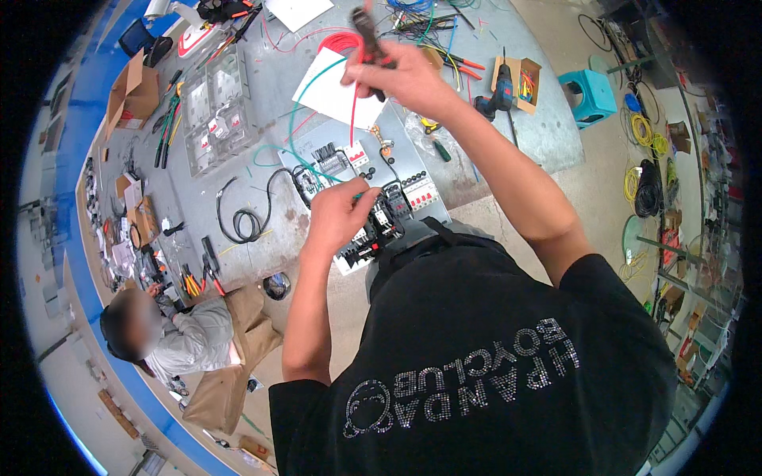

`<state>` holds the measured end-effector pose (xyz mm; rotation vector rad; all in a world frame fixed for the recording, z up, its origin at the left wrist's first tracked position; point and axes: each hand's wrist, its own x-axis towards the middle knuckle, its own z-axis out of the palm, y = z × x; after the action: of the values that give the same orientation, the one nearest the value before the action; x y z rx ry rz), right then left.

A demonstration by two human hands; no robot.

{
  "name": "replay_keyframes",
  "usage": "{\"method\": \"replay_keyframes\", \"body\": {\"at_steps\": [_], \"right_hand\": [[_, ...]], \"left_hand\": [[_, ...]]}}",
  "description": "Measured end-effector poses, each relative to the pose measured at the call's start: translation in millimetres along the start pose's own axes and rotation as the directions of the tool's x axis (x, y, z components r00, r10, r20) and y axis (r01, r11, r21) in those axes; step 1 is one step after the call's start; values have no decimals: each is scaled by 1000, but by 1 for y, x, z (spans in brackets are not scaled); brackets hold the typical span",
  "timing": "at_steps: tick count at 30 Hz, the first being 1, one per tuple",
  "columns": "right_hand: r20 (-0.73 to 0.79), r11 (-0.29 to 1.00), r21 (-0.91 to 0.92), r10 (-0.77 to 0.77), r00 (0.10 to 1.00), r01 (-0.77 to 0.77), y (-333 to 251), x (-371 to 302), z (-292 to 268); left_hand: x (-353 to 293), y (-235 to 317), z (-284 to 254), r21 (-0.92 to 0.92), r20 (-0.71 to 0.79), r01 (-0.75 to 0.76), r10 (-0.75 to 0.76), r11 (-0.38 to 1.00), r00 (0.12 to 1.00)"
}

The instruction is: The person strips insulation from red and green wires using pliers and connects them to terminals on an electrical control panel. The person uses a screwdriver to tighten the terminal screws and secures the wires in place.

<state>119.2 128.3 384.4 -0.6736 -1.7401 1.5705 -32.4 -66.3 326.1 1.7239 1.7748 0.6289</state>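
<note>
My right hand (pixel 405 78) is raised over a white paper sheet (pixel 321 94), closed around a dark plier-like hand tool (pixel 367 36) with red parts. A red wire (pixel 353 115) runs from beside that hand down to a small white breaker (pixel 356 154) on the mounting plate (pixel 406 151). My left hand (pixel 340 213) is low over the plate, thumb and fingers pinched on a green wire (pixel 324 174). This wire loops up towards the paper. Around the left hand are black terminal blocks (pixel 327 159), black components (pixel 394 203) and a wider white breaker with red switches (pixel 422 196).
A clear compartment box (pixel 216 111) lies to the left, near a black cable coil (pixel 248 225). Right of the plate are a cordless drill (pixel 502 89) and an open carton (pixel 527 83). A blue stool (pixel 587 97) stands beyond the table edge. Another person (pixel 190 341) sits at lower left.
</note>
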Motion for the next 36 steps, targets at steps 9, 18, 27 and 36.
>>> {"method": "replay_keyframes", "body": {"at_steps": [9, 18, 27, 36], "right_hand": [[430, 986, -162, 24, 903, 50, 2, -7, 69], [455, 993, -113, 13, 890, 44, -9, -4, 103], [439, 946, -175, -172, 882, 272, -16, 14, 111], [555, 931, -303, -1, 832, 203, -53, 9, 100]], "left_hand": [[-10, -32, -72, -584, -93, -6, -60, 812, 994], [-15, -58, -81, -830, -292, -197, -107, 522, 950], [-18, -29, -89, -797, -407, -199, -264, 570, 874], [-33, -21, -118, -518, -386, -107, -120, 849, 915]]}}
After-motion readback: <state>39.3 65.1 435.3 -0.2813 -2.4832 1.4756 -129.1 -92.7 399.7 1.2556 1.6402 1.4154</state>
